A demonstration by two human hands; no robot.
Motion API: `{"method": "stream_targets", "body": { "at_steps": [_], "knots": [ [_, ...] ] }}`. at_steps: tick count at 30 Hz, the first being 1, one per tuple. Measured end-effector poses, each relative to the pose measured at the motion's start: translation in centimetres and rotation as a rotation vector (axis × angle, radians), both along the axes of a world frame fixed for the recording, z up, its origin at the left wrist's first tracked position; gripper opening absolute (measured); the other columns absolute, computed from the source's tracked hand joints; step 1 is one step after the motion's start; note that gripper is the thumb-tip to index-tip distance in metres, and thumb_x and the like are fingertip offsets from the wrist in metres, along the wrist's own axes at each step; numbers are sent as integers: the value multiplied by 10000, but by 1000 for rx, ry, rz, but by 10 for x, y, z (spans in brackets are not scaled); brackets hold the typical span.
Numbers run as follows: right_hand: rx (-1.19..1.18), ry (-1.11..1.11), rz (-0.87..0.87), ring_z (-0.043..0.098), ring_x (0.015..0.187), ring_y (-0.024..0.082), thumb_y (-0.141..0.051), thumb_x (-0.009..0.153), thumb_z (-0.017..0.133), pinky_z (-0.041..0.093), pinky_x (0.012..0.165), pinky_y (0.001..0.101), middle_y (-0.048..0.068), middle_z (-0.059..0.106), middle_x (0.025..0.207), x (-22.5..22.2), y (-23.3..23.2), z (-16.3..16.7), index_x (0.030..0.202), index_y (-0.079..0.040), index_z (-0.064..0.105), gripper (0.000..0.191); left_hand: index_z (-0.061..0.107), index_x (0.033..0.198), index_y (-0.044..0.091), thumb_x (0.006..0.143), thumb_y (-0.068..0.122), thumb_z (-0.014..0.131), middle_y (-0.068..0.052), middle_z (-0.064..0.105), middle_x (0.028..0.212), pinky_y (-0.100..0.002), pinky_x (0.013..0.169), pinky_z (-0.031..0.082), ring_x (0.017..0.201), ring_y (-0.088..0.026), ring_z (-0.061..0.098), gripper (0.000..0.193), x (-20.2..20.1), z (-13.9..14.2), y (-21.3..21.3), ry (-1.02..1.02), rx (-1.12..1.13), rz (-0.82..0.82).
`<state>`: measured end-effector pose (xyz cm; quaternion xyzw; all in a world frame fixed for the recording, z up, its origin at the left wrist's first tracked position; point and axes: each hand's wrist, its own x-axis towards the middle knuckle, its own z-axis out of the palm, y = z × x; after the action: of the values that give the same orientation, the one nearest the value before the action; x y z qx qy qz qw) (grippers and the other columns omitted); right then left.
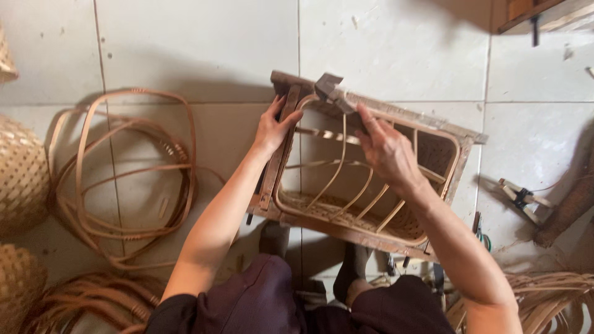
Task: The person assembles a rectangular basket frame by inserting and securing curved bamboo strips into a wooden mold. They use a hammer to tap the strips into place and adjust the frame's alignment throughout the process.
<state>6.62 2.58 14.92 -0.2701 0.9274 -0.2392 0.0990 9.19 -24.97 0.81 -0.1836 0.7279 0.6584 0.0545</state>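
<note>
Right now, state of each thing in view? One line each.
left hand: gripping the left side of the wooden frame
right hand: shut on the metal tool
metal tool: held against the frame's top edge
wooden frame: tilted, propped up off the floor
basket: unfinished, seated inside the frame, ribs bare
rattan hoops: loose, piled flat on the floor
woven baskets: finished, at the left edge
clamp: lying on the floor, untouched

No packages, labels, signs or screens in view.
</note>
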Motion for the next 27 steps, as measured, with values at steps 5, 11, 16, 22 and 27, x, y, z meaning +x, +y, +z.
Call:
{"method": "stream_targets", "body": {
  "at_steps": [5, 11, 16, 22, 27],
  "knots": [
    [-207, 174, -36, 667, 674, 228, -84, 1094, 627, 590, 522, 321, 182, 708, 991, 10, 9, -9, 1609, -69, 402, 563, 452, 1511, -39, 817, 539, 775, -258, 325, 1653, -426, 1227, 297, 1532, -328, 328, 959, -2, 4, -2, -41, -5, -34],
    [-95, 119, -78, 638, 626, 216, -97, 1063, 641, 566, 484, 328, 167, 697, 920, 11, 36, -16, 1582, -71, 442, 556, 475, 1515, -42, 829, 590, 779, -268, 318, 1654, -444, 1226, 319, 1527, -337, 346, 981, -1, 11, 0, -11, -83, -46],
    [-158, 203, -91, 636, 662, 211, -98, 1085, 643, 568, 518, 305, 162, 696, 948, 25, 53, -23, 1606, -71, 408, 572, 490, 1486, -27, 787, 599, 775, -228, 379, 1631, -416, 1181, 397, 1475, -312, 448, 980, 0, 10, 2, -14, -5, -7],
    [-104, 135, -92, 587, 579, 196, -84, 1064, 631, 521, 413, 291, 156, 685, 886, 17, 38, -18, 1610, -76, 381, 601, 521, 1480, -23, 839, 515, 778, -225, 368, 1645, -395, 1202, 345, 1514, -304, 389, 875, 0, 7, 1, 42, -2, -22],
    [-234, 138, -55, 581, 555, 185, -51, 1072, 620, 507, 383, 292, 154, 688, 918, 10, -10, -21, 1602, -75, 382, 581, 504, 1480, 6, 821, 519, 781, -216, 320, 1648, -399, 1163, 387, 1477, -319, 421, 880, 0, 5, -1, -25, 11, -15]
  ]
}}
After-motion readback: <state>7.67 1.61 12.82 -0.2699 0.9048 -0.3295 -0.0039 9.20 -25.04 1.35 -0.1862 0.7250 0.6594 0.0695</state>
